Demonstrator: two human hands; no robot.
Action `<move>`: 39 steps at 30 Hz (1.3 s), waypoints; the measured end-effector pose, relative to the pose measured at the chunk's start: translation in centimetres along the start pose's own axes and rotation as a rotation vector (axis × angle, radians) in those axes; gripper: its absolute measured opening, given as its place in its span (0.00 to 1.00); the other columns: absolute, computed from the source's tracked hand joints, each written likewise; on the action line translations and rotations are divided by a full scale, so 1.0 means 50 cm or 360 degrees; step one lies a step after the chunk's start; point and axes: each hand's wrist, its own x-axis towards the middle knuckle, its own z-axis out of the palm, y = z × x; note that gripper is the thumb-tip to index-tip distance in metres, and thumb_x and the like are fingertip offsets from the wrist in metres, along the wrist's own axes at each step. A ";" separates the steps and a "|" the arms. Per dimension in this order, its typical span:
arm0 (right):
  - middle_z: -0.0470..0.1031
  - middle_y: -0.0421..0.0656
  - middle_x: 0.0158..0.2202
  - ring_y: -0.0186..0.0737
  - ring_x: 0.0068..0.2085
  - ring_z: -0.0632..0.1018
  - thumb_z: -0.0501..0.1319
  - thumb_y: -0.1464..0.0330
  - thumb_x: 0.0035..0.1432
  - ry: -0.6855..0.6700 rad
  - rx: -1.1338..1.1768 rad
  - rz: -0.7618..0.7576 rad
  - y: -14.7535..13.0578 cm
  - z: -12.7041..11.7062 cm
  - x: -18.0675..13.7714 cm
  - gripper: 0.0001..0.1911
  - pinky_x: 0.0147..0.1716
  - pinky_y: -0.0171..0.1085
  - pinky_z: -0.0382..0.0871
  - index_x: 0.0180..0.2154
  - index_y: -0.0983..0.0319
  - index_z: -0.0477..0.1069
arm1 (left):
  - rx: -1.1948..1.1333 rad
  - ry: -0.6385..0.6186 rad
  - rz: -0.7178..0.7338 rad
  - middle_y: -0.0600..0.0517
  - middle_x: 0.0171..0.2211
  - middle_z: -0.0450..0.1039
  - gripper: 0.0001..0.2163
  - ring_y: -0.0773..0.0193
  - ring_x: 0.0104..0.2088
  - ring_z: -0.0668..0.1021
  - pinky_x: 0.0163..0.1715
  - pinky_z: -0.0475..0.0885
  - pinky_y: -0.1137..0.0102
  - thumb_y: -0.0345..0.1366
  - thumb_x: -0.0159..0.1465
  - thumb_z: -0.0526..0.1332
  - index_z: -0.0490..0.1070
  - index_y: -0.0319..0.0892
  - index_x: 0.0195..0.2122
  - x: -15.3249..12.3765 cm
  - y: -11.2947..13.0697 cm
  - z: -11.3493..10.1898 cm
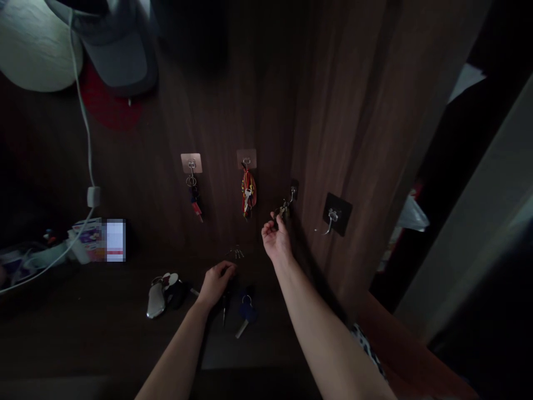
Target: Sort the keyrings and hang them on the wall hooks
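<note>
My right hand [277, 240] is raised to the back corner, its fingers closed on a small bunch of keys [284, 212] just below a metal hook [293, 192]. Whether the bunch hangs on that hook is hard to tell in the dim light. On the shelf [112, 344] rests my left hand [216, 282], fingers curled and closed; what they hold, if anything, is hidden. A dark key [225, 309] lies just below that hand. To its right is a key with a blue head and ring [247, 312]. Left of it lies a key bunch with a silver fob [156, 300].
Keys with a red tag [196, 208] and keys on a red-yellow cord [249, 191] hang on the back panel. Small pins or keys [238, 253] lie behind my left hand. A bare hook [332, 215] is on the right wall. Caps [119, 58] and a white cable [85, 119] hang left.
</note>
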 end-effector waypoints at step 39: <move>0.73 0.34 0.23 0.24 0.23 0.73 0.58 0.74 0.54 0.0167 0.0260 -0.0122 -0.004 -0.063 0.018 0.05 0.20 0.23 0.70 0.27 0.60 0.69 | -0.0025 -0.0015 0.0006 0.54 0.25 0.74 0.13 0.64 0.28 0.75 0.32 0.67 0.72 0.45 0.57 0.53 0.73 0.43 0.31 -0.001 0.001 -0.001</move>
